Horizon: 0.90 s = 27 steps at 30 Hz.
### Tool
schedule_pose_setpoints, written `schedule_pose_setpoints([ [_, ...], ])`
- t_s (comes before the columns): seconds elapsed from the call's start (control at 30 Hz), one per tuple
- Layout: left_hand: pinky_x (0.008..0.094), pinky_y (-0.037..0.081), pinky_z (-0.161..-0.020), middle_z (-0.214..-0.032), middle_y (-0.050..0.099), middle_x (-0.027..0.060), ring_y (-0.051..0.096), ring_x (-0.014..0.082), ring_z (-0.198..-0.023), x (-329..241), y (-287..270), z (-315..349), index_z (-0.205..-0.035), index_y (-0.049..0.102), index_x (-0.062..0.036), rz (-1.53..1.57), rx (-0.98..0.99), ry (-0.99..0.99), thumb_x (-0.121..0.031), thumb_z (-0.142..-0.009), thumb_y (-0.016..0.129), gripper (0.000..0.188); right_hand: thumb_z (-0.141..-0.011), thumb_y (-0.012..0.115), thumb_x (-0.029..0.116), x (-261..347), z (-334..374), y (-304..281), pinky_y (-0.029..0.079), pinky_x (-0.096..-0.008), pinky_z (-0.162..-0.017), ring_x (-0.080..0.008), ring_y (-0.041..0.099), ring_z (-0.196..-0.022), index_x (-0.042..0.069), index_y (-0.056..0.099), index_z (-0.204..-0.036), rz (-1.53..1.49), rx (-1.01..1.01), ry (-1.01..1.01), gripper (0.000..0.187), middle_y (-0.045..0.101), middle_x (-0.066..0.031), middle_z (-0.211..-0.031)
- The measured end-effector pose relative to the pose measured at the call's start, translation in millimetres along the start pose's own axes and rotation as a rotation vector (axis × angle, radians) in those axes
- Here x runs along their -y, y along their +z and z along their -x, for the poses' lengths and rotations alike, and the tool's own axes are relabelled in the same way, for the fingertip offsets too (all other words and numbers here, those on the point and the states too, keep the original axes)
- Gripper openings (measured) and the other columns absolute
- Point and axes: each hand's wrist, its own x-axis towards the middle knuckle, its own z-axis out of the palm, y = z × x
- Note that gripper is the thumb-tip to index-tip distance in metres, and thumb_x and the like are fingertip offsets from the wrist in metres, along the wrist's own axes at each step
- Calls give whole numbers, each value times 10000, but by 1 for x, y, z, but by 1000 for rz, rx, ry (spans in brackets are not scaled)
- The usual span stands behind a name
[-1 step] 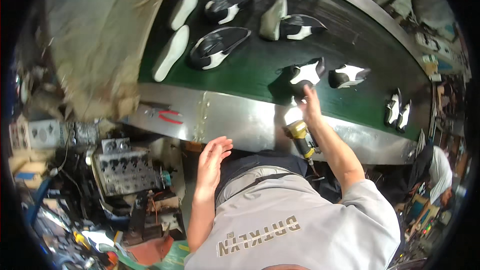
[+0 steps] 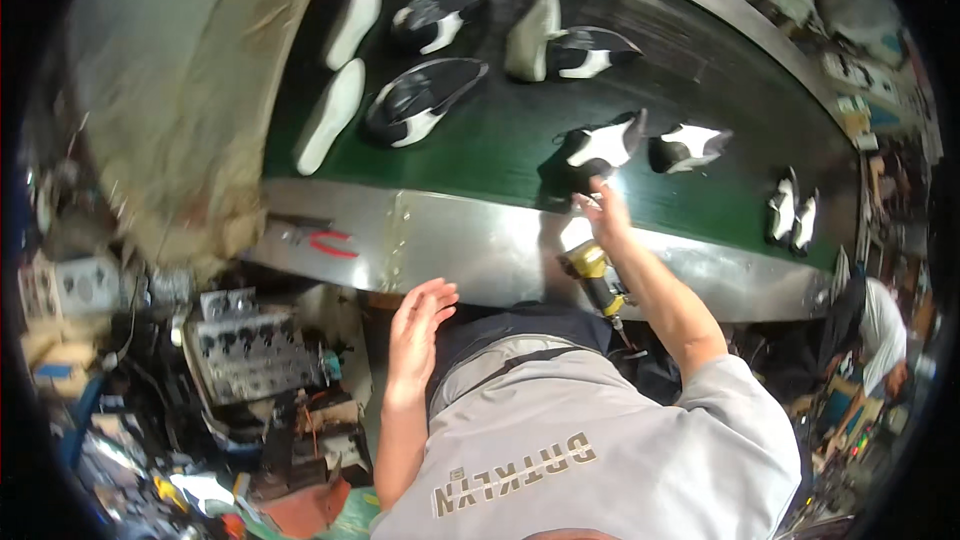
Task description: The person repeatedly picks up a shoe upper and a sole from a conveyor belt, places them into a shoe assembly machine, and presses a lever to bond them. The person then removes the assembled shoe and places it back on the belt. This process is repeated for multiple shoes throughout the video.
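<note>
My right hand (image 2: 608, 215) reaches over the near edge of the dark green work surface (image 2: 480, 170), fingers apart. Its fingertips are at the near, dark end of a black-and-white shoe (image 2: 606, 145); whether they touch it I cannot tell. Nothing shows in its grasp. My left hand (image 2: 420, 325) hovers at the metal edge, palm turned inward, fingers spread and empty. Just right of the first shoe sits another black-and-white shoe (image 2: 690, 147). Beneath my right wrist is a yellow-and-black hand tool (image 2: 597, 280), partly hidden by the forearm.
Red-handled pliers (image 2: 332, 244) lie on the metal edge (image 2: 470, 240) at left. Farther back are black-and-white shoe uppers (image 2: 425, 100) and pale soles (image 2: 332, 118). A narrow shoe pair (image 2: 792, 215) stands at right. A grey control box (image 2: 255, 355) is at lower left; another person (image 2: 880, 335) is at far right.
The whole view has shifted slightly, moving the shoes and pliers a little left in the picture. My right hand's fingers have spread apart more near the shoe. My left hand has hardly moved.
</note>
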Motion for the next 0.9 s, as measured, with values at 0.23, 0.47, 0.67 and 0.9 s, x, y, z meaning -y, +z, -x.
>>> schedule_pose_setpoints([
  [0.23,351,488,-901,-1148,646,157,629,231,-1043,-3,22,-31,-1235,551,25,-38,-51,-55,-196,-1018,507,312,-977,572,258,10,17,77,551,-316,-849,-203,659,-980,-36,510,-1304,462,396,79,444,659,-166,-1129],
  [0.47,346,482,-906,-1165,638,154,625,221,-1046,-23,42,-59,-1239,541,19,-153,-54,-18,-159,-1025,477,286,-840,696,176,101,-112,135,457,-420,-977,-331,558,-1138,7,458,-1336,952,92,-1067,575,538,-218,-1266],
  [0.67,351,489,-923,-1164,642,140,623,212,-1057,-46,69,-87,-1227,561,12,-196,57,62,-149,-1021,491,270,-874,638,294,160,-182,118,404,-471,-964,-344,598,-1041,70,666,-977,1864,94,-811,248,662,-179,-1004],
  [0.9,344,311,-1091,-1335,525,116,456,209,-1276,-36,94,-125,-1341,473,4,-491,80,296,-104,-907,662,486,-894,599,246,115,-9,176,483,-418,-678,-297,609,-693,133,658,-830,1580,1158,-1227,143,596,-72,-700],
])
